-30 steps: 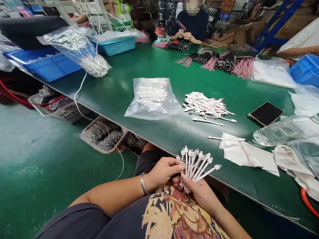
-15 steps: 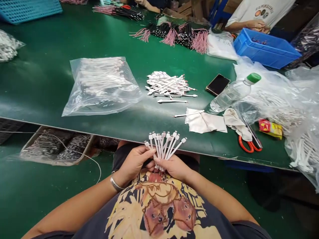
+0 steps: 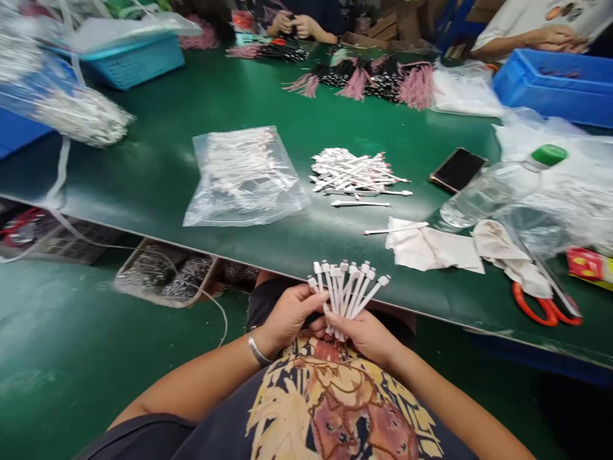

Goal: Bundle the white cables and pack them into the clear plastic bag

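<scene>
A fanned bundle of short white cables (image 3: 345, 289) rises between my hands, plug ends up, in front of the table edge. My right hand (image 3: 371, 333) is closed around the lower part of the bundle, thumb across the front. At the bundle's left side my left hand (image 3: 293, 314) is closed, with thumb and fingers pinching the leftmost cable. The lower wire ends partly show below the fingers. On the table beyond lies a loose pile of similar white cables (image 3: 352, 171), with a single cable (image 3: 361, 204) in front of it.
A clear bag of cables (image 3: 246, 176) lies left of the pile. Rightward are a phone (image 3: 458, 170), a water bottle (image 3: 498, 188), cloth pieces (image 3: 433, 246) and red-handled scissors (image 3: 546, 308). A blue bin (image 3: 558, 96) stands far right. Other people's hands (image 3: 297, 25) show at the back.
The camera view has turned left, so everything sits further right in the picture. Both hands keep their hold on the white cables, with little visible change in the fan.
</scene>
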`<state>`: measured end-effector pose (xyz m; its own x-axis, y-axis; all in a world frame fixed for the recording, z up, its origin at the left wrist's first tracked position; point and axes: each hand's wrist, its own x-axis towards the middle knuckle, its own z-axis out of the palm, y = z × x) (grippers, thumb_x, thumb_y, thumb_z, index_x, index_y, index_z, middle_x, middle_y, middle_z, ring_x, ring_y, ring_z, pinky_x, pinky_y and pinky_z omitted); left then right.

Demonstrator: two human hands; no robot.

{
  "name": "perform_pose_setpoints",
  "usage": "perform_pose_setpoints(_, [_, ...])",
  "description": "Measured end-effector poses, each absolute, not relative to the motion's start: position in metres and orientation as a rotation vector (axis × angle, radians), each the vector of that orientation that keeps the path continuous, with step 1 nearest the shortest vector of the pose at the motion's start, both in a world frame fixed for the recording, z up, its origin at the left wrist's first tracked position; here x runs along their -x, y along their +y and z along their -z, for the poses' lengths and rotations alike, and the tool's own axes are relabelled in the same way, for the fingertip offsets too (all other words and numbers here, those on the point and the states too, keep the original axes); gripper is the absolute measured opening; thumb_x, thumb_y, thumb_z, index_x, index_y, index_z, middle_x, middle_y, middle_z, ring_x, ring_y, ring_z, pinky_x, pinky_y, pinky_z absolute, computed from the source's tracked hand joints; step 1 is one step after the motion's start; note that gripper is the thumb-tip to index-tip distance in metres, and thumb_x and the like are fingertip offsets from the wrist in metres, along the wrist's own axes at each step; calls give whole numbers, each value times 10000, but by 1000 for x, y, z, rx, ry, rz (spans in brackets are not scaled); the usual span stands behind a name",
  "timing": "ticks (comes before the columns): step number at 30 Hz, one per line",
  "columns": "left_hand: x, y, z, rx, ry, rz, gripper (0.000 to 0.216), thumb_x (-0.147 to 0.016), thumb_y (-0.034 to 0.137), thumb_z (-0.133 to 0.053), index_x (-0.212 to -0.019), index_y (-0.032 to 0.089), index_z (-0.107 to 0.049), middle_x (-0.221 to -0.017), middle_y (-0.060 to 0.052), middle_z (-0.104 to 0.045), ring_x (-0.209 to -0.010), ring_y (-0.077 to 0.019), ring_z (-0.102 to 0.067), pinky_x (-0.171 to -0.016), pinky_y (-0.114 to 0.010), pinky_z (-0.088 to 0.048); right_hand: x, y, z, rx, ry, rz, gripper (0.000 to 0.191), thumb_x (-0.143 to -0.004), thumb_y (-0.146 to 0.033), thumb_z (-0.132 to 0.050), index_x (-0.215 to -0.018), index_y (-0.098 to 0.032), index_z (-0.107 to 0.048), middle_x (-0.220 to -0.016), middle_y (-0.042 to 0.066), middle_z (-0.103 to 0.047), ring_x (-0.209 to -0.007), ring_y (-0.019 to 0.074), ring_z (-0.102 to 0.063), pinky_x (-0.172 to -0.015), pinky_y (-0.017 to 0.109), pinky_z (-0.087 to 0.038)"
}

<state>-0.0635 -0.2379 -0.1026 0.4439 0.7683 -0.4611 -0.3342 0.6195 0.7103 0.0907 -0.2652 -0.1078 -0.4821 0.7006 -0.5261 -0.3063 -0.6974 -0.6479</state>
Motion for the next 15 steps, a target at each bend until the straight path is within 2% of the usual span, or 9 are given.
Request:
perform_pose_setpoints(7, [59,-241,99,-638,897,-676,357,-677,447,-729,-762,141,-564,-422,73,-456,-330,-57,-390,-377,-204,-374,-93,-267,104,1123,-783,-2197,395,-751,-488,-671,-970,-161,-691,-882,76,-709,-832,207,-648,-903,412,-442])
perform_pose_setpoints(12, [60,-241,96,-653,923,-668,317,-736,435,-680,-754,147,-548,-415,73,-461,-324,-54,-385,-362,-189,-359,-92,-267,101,1135,-779,-2153,436,-746,-490,-674,-1049,-177,-670,-878,66,-705,-820,205,-644,-869,406,-452])
perform_pose_setpoints(15, [60,-241,96,-641,936,-687,320,-713,422,-702,-760,143,-551,-444,69,-476,-342,-55,-400,-381,-195,-372,-91,-266,101,1141,-756,-2127,482,-702,-496,-709,-1056,-172,-664,-881,60,-703,-808,195,-644,-877,406,-451])
